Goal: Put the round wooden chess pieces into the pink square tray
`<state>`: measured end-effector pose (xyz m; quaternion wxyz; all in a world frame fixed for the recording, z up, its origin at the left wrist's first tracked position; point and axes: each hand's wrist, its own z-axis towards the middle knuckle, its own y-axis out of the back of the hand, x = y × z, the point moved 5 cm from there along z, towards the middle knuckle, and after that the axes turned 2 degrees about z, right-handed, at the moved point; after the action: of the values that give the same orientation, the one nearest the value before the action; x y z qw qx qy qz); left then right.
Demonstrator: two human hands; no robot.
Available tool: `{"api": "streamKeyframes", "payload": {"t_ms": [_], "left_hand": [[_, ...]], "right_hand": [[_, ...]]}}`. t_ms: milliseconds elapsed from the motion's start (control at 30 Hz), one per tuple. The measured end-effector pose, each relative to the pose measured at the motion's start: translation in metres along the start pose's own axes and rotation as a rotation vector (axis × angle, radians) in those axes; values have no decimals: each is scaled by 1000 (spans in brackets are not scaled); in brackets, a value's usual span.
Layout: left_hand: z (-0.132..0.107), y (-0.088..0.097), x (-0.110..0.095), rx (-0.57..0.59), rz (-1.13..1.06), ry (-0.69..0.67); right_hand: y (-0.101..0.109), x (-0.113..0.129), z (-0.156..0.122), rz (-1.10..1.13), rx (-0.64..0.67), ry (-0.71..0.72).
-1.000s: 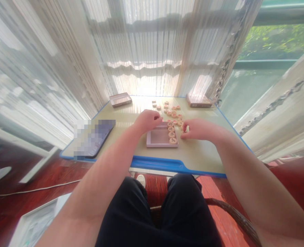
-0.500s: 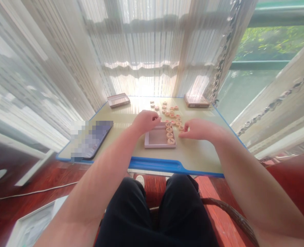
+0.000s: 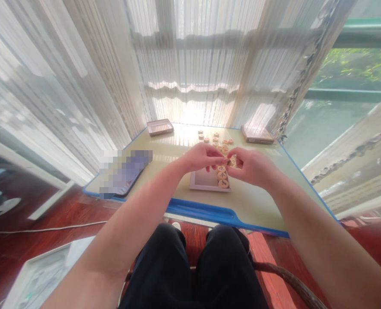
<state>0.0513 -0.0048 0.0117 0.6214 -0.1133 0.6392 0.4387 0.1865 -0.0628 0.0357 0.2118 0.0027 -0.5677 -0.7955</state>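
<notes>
A shallow pink tray [image 3: 199, 185] lies on the table [image 3: 261, 206] before me, with a column of round wooden game pieces [image 3: 223, 179] along its right side. Above the tray my left hand [image 3: 199, 156] and my right hand [image 3: 251, 165] meet, fingertips pinched together. Between them is one round wooden piece [image 3: 229, 162] with a dark mark, held in my right fingers, with my left fingertips touching it. Several loose pieces [image 3: 216, 139] lie scattered on the table beyond the hands.
A phone [image 3: 126, 175] lies at the table's left edge. A small tray [image 3: 160, 127] sits at the far left, a box lid [image 3: 257, 134] at the far right. Curtains hang close behind the table. A wicker chair arm [image 3: 293, 283] curves at my right.
Both hands have lifted off the table and come together over the tray; my right hand picked up a wooden piece, my left moved right to meet it. The camera tilted slightly.
</notes>
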Motion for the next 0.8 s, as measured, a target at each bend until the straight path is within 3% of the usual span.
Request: {"api": "streamKeyframes", "payload": {"t_ms": [233, 433, 600, 700, 800], "left_hand": [[4, -1, 8, -38, -87, 59], [3, 10, 9, -79, -81, 140], [-2, 29, 20, -242, 161, 278], [-5, 29, 22, -212, 361, 333], [-7, 24, 23, -125, 481, 358]], "right_hand": [[-6, 0, 2, -7, -103, 36], [-6, -2, 3, 37, -150, 28], [4, -25, 5, 18, -220, -158], [2, -43, 8, 23, -211, -270], [-5, -52, 10, 26, -176, -295]]}}
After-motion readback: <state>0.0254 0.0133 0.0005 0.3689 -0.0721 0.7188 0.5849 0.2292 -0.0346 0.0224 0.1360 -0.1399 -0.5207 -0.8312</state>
